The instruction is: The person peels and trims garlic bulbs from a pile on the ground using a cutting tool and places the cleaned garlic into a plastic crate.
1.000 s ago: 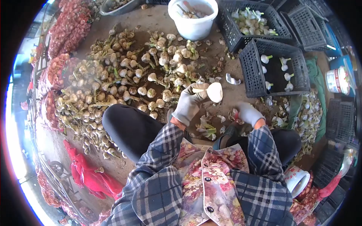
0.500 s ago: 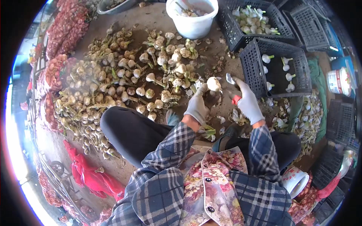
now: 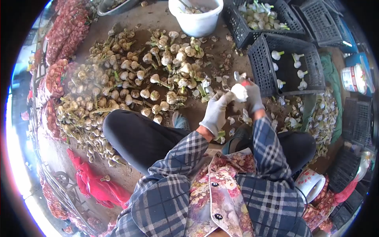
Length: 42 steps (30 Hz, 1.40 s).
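Note:
My left hand (image 3: 215, 112), in a pale work glove, is closed around a white garlic bulb (image 3: 239, 93) in front of my knees. Also gloved, my right hand (image 3: 254, 97) is right behind the bulb, fingers curled round a small knife (image 3: 245, 83) with a red part at the grip; the bulb and hand partly hide it. Peeled husks and cut leaves (image 3: 206, 90) litter the floor beneath both hands. A large heap of untrimmed garlic (image 3: 126, 85) spreads to the left. To the right, a dark plastic crate (image 3: 260, 75) holds several clean white bulbs.
A second crate (image 3: 237, 29) full of cleaned garlic stands behind, beside a white bucket (image 3: 197, 23). Husks lie on green sheeting (image 3: 335, 75) at right. Red net sacks (image 3: 67, 31) line the left; a red net bag (image 3: 92, 181) lies on the floor.
My right hand has moved left and up, bringing the knife to the bulb. My left hand has shifted right with the bulb, so both hands now meet.

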### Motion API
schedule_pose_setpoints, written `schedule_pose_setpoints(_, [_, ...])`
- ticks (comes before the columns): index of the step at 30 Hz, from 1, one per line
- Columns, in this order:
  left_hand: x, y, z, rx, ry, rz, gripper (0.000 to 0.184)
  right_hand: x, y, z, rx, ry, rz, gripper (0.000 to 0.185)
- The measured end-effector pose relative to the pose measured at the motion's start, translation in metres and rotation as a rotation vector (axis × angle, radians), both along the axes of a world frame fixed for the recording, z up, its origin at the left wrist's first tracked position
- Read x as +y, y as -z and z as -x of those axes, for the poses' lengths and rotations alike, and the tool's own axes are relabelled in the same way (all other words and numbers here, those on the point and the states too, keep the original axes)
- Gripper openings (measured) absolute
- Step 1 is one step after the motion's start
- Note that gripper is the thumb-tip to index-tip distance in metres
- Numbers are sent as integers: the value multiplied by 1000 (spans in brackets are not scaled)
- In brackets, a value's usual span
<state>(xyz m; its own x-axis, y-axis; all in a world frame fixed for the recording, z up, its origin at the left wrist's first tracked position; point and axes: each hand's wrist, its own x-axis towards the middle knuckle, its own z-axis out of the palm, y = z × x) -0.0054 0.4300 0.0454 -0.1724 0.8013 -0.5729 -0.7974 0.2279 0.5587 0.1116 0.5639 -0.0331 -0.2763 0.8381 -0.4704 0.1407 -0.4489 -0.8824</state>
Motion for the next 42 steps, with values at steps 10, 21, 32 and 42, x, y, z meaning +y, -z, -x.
schedule_pose_setpoints(10, [-4,-11,13,57,-165,17,20,-52,-109,-7,-330,-455,-730,20])
schedule_pose_setpoints(21, [-16,-12,22,0,-70,-112,15,-29,-20,-41,-894,-702,-723,23])
schedule_pose_setpoints(32, [-17,6,13,858,-3,-56,23,-59,-132,2,-339,-428,-716,23])
schedule_pose_setpoints(42, [-23,8,20,800,148,-112,20,-56,-104,-9,-606,-537,-838,10])
